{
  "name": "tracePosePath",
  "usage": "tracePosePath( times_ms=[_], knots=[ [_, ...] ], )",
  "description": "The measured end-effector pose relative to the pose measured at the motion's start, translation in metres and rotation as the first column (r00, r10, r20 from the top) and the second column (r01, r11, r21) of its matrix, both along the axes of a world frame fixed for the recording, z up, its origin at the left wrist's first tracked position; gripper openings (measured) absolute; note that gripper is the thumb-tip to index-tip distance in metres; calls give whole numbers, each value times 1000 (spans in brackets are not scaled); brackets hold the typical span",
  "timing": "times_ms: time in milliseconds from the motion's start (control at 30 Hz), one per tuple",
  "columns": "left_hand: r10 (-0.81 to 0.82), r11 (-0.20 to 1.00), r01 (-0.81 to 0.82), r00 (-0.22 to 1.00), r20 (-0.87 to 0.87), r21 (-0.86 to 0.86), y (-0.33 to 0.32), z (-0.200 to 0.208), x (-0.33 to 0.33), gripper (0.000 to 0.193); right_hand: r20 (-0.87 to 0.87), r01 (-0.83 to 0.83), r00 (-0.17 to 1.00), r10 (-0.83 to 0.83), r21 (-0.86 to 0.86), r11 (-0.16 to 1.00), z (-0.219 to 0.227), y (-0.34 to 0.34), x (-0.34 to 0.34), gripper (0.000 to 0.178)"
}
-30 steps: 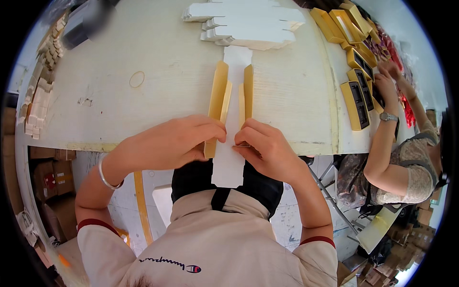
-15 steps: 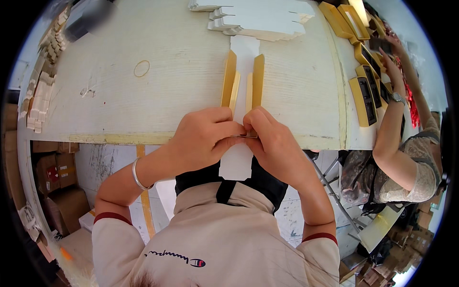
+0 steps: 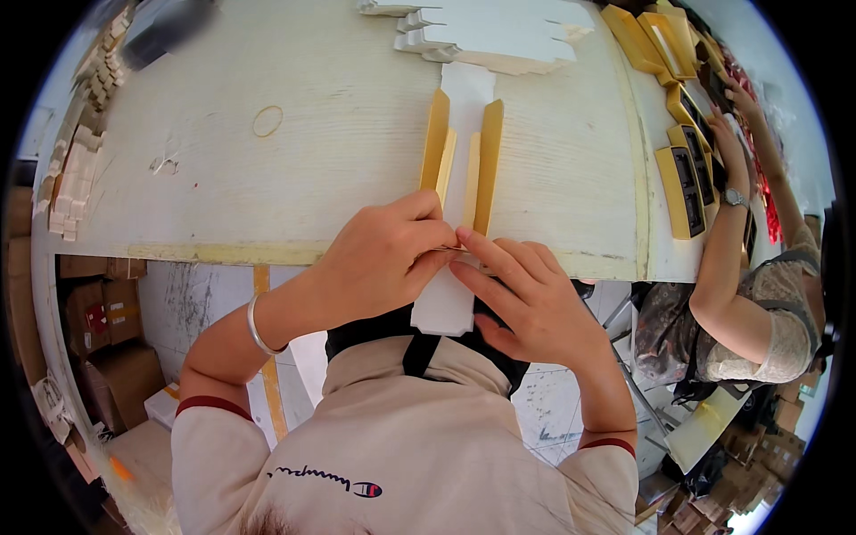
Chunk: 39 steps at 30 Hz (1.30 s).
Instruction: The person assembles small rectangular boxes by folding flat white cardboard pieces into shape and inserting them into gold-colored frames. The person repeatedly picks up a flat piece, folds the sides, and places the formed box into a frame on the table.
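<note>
Cardboard box (image 3: 460,152), part-folded with gold sides raised, sits at the frame's centre, below a white stack (image 3: 499,37). Left hand (image 3: 385,245) pinches its lower part; right hand (image 3: 526,299), fingers loosely spread, touches there too.

The folding carton (image 3: 460,165) is white and gold.

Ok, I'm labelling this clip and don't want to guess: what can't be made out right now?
All in the head view:
Edge of the gold-and-white carton pinched by the left hand: partly hidden by the fingers.
Far end of the white stack: cut off by the top edge.
Dark object, upper left: blurred.
What the co-worker's nearer hand touches: too small.
</note>
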<state>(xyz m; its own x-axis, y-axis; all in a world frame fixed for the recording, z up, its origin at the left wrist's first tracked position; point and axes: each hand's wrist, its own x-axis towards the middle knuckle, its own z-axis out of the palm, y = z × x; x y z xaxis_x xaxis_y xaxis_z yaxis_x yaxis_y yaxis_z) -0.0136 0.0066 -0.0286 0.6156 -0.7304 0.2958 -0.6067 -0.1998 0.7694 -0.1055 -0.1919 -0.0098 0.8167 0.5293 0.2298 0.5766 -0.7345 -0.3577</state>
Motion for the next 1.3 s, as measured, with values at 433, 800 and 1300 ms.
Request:
tracePosePath(
  times_ms=[433, 800, 1300],
  knots=[
    [-87, 989, 138, 832, -548, 53, 6, 36, 2, 17, 140, -32, 990, -22, 375, 926, -23, -3, 19, 34],
    [-7, 978, -84, 903, -430, -191, 3, 2, -14, 17, -171, 298, 954, -248, 648, 700, -24, 10, 14, 25],
    [232, 958, -254, 960, -159, -133, -11, -1, -19, 20, 93, 294, 926, -365, 426, 856, -22, 21, 15, 27]
  ],
)
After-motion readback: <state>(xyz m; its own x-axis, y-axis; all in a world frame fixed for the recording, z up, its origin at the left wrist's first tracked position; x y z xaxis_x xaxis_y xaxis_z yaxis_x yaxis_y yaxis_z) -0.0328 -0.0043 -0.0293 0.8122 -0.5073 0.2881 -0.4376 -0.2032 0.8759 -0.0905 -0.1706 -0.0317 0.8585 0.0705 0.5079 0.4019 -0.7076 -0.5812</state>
